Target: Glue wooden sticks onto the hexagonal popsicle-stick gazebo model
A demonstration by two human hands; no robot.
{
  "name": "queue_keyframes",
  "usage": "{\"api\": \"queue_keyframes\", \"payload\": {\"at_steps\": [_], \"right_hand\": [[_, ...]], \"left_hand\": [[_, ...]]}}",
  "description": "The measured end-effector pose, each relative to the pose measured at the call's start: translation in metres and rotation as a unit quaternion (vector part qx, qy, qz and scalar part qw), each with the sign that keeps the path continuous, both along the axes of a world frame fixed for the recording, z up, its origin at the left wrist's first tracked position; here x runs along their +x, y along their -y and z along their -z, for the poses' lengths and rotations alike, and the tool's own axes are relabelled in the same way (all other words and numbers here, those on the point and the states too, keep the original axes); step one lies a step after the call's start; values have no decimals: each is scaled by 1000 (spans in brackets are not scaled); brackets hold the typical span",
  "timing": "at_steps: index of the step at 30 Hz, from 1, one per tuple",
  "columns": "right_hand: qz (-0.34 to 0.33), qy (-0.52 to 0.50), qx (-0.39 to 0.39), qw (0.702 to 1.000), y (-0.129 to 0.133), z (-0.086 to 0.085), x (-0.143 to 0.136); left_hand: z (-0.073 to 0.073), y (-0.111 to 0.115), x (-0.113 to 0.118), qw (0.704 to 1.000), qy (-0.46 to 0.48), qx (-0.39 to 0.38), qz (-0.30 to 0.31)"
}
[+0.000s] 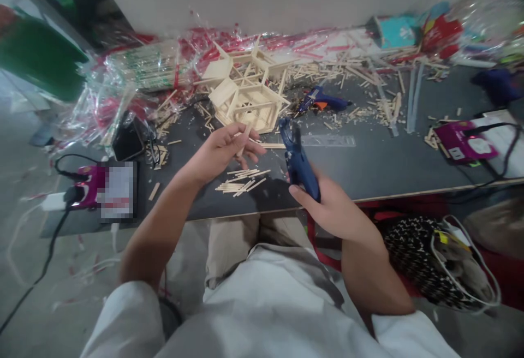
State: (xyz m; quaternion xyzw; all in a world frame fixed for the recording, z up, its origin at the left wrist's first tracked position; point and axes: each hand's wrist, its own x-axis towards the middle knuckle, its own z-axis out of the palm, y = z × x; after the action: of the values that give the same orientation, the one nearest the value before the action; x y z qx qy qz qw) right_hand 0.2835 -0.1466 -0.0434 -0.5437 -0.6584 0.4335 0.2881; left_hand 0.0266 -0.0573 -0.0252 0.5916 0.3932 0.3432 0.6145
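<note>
My left hand point(229, 148) pinches a short flat wooden stick point(244, 135) between thumb and fingers, over the table in front of the wooden stick model point(249, 99). My right hand point(317, 197) is wrapped round a blue glue gun point(301, 169), its nozzle end pointing up and away from me. Between the hands, longer wooden sticks point(272, 145) reach toward the glue gun. Below my left hand lies a loose pile of thin sticks point(241, 182). The open-framed model has several panels standing out from its sides.
A second blue glue gun point(327, 100) lies behind, among stick scraps. A clear ruler point(327, 141) lies right of centre. Purple power blocks point(466, 142) and a phone point(118, 191) sit toward the sides. Plastic-wrapped stick bundles point(143, 66) fill the back left.
</note>
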Motion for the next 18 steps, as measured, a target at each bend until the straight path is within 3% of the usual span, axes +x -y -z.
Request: {"api": "queue_keyframes", "payload": {"at_steps": [3,7,12,18], "right_hand": [[-22,9,4,1000,-8,-2,-4],[-38,14,3,999,-11,-5,-3],[-33,13,3,999,-11,-2,-7],[-9,40,24,999,-10,2,-23]], "left_hand": [[21,-10,5,999,-7,45,-16],[36,-11,6,981,-32,166,-98],[38,-5,10,985,84,85,-121],[36,-2,11,984,146,-1,-99]]}}
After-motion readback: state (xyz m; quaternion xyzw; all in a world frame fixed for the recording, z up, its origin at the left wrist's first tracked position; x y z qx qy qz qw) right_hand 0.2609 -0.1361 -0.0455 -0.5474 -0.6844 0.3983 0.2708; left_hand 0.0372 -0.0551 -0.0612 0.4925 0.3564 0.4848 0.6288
